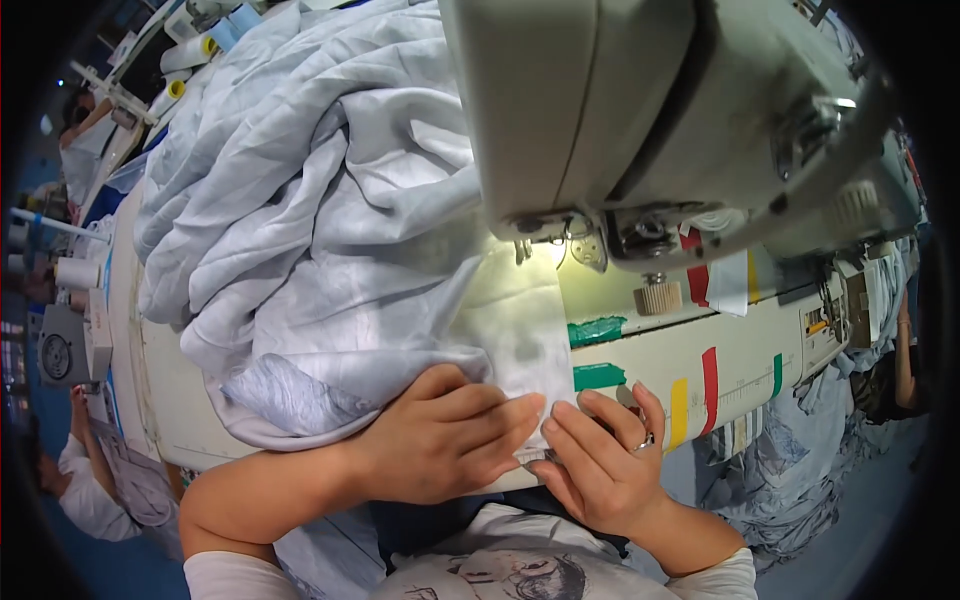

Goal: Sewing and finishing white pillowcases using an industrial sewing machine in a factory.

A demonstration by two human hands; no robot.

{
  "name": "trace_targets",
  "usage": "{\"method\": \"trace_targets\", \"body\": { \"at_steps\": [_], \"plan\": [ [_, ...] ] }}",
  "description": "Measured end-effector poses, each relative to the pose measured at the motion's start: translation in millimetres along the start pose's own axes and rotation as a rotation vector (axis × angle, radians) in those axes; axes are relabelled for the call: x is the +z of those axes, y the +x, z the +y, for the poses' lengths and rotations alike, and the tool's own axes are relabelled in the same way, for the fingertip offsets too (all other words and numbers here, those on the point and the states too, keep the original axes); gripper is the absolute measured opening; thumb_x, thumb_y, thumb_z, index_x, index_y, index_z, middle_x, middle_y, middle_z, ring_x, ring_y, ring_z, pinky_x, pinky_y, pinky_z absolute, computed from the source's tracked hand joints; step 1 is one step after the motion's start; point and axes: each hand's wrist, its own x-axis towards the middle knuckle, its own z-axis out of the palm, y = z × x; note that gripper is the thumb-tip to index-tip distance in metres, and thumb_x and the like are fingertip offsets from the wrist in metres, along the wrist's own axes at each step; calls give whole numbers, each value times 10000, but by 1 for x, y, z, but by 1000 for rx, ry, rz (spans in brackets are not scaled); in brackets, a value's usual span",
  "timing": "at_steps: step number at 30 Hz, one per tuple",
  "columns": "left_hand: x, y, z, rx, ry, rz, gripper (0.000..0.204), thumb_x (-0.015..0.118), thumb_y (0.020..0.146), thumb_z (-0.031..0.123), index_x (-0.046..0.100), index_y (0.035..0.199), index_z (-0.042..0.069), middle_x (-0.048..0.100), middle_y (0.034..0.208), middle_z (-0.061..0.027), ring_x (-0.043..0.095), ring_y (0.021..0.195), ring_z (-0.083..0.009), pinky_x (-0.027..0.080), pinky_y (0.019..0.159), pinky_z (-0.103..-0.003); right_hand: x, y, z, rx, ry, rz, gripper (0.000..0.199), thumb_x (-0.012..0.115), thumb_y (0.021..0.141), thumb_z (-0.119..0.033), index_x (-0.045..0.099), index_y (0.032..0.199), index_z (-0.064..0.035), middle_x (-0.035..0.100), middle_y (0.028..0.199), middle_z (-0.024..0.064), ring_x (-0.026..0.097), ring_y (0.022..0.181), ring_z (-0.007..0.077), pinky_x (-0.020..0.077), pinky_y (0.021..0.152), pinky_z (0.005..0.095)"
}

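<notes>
A large pale grey cloth (pixel 340 230) lies bunched over the left of a sewing machine (pixel 580 100), with a flat strip running under the lit needle area. My left hand (pixel 450 440) is closed on the near edge of this strip, its fingertips pressed together. Beside it, almost touching, my right hand (pixel 605 460) pinches the strip's near right corner between thumb and fingers, and the other fingers reach forward. The presser foot (pixel 523 250) sits at the cloth's far part; whether it is down on the cloth I cannot tell.
Green tape (pixel 600 376), yellow tape (pixel 679 410) and red tape (pixel 710 388) mark the machine bed. Thread cones (pixel 78 272) stand at the left. Piled grey cloth (pixel 790 460) hangs at the right. Another person's arm (pixel 85 430) shows at the far left.
</notes>
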Motion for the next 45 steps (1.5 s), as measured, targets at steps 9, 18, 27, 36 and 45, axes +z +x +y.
{"method": "trace_targets", "body": {
  "at_steps": [9,18,27,36,45],
  "plan": [
    [-17,18,-43,2,1,4,385,672,799,288,589,1129,107,595,1218,-17,555,903,-205,414,804,-378,-2,53,16,-6,-48,-16,389,748,710,-248,656,1035,-54,625,1099,59,561,1026,241,278,1002,529],
    [-24,37,-79,43,19,77,379,719,711,296,624,1026,107,608,1098,-3,557,906,-194,402,802,-376,0,80,33,-22,-99,-49,471,755,701,-244,629,1107,-40,589,1161,57,554,1058,244,407,887,460],
    [-26,45,-97,-78,-40,14,318,700,725,299,617,957,97,579,994,-42,553,919,-230,386,806,-389,2,91,39,56,-114,-53,489,734,751,-242,606,1174,-33,588,1186,102,567,1088,283,429,937,438],
    [-30,48,-89,-43,38,64,332,694,737,282,614,991,83,580,993,-54,549,929,-247,387,837,-397,-1,83,39,56,-45,-3,438,724,750,-167,588,1131,3,586,1148,153,558,1041,351,439,886,442],
    [-80,12,-63,-135,247,131,385,691,744,222,599,1081,61,589,1103,-96,556,980,-259,399,877,-399,-11,70,16,53,-25,72,444,744,692,-101,589,1097,-1,571,1162,148,529,1061,328,365,951,486]
  ]
}}
